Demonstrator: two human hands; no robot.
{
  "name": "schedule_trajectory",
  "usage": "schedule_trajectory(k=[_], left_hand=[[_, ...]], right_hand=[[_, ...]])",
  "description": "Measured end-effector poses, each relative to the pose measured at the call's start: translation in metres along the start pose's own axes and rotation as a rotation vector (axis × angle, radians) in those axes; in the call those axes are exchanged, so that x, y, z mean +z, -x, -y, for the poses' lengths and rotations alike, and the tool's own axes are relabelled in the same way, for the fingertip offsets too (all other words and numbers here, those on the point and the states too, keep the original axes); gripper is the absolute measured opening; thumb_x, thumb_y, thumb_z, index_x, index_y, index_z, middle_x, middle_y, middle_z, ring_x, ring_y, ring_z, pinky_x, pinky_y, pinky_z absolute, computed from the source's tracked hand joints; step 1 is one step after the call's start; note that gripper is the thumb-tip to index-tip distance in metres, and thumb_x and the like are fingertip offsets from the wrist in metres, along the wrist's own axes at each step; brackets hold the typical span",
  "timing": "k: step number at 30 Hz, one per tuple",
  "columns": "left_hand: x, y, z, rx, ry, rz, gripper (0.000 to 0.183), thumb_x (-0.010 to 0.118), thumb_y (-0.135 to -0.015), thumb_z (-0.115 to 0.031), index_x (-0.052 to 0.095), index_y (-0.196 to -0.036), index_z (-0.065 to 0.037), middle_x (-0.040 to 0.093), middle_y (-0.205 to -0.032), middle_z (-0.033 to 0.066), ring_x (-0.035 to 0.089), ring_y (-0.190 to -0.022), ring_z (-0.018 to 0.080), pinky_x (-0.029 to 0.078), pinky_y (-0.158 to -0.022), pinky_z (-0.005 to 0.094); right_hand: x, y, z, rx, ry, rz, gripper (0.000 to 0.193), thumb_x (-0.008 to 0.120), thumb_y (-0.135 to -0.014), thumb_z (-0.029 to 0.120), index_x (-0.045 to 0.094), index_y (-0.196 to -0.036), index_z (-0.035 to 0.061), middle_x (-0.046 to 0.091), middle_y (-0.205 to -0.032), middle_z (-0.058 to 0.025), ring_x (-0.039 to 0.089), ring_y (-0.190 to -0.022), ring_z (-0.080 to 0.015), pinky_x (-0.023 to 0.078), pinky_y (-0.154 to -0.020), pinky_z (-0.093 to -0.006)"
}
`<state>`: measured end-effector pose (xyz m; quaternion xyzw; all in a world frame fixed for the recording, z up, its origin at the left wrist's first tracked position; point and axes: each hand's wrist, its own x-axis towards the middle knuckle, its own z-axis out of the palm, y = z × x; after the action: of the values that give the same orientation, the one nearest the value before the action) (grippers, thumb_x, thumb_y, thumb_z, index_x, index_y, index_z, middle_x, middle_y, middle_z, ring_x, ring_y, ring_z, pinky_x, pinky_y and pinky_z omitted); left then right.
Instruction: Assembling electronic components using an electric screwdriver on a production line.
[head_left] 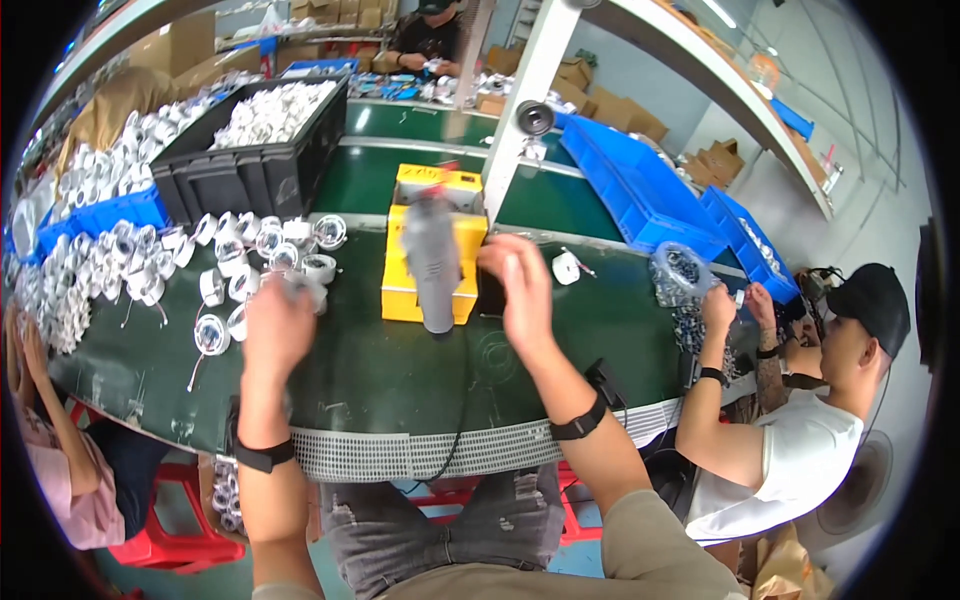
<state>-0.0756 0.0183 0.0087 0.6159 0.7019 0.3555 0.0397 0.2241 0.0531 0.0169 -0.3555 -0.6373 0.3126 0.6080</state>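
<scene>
My left hand (278,325) is closed around a small white round lamp housing (305,286) beside a heap of similar white and chrome housings (245,262) on the dark green bench. A grey power screwdriver (431,262) hangs upright in front of a yellow box (432,255), blurred by motion. My right hand (520,285) is just right of the tool with fingers spread, holding nothing that I can see. A cable runs from the tool down over the bench's front edge.
A black crate (262,165) full of white parts stands at the back left, with blue bins (640,185) at the back right. A white post (522,100) rises behind the yellow box. A seated person in a white shirt (790,440) handles small parts at the right. Another person's arm (45,400) is at the left.
</scene>
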Motion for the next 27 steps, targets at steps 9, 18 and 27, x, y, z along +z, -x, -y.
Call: schedule_trajectory(k=[9,18,27], left_hand=[[-0.015,-0.001,-0.014,0.223,0.003,-0.449,0.037,0.064,-0.081,-0.006,0.057,-0.115,0.005,0.057,-0.119,0.0249,0.058,-0.108,0.0338,0.045,-0.095,0.0415],[0.031,0.047,-0.072,-0.189,1.284,1.029,0.044,0.047,-0.101,-0.033,0.048,-0.133,-0.003,0.056,-0.121,0.0072,0.059,-0.099,0.0143,0.053,-0.081,0.0299],[0.040,0.046,-0.074,-0.343,1.439,1.164,0.045,0.045,-0.101,-0.025,0.041,-0.137,0.002,0.057,-0.122,0.0095,0.059,-0.108,0.0174,0.051,-0.088,0.0313]], right_hand=[[-0.159,-0.034,-0.064,0.446,1.089,0.063,0.070,0.076,-0.073,0.046,0.057,-0.125,0.0020,0.063,-0.116,-0.0210,0.060,-0.107,-0.0375,0.046,-0.095,-0.0436],[-0.032,0.036,0.028,-0.441,0.583,0.442,0.065,0.088,-0.060,0.026,0.060,-0.113,0.0015,0.059,-0.096,-0.0131,0.059,-0.082,-0.0264,0.050,-0.073,-0.0345],[-0.013,0.068,0.015,0.353,-0.077,0.507,0.047,0.074,-0.081,0.015,0.056,-0.122,0.0001,0.055,-0.088,-0.0033,0.053,-0.076,-0.0106,0.046,-0.067,-0.0258]])
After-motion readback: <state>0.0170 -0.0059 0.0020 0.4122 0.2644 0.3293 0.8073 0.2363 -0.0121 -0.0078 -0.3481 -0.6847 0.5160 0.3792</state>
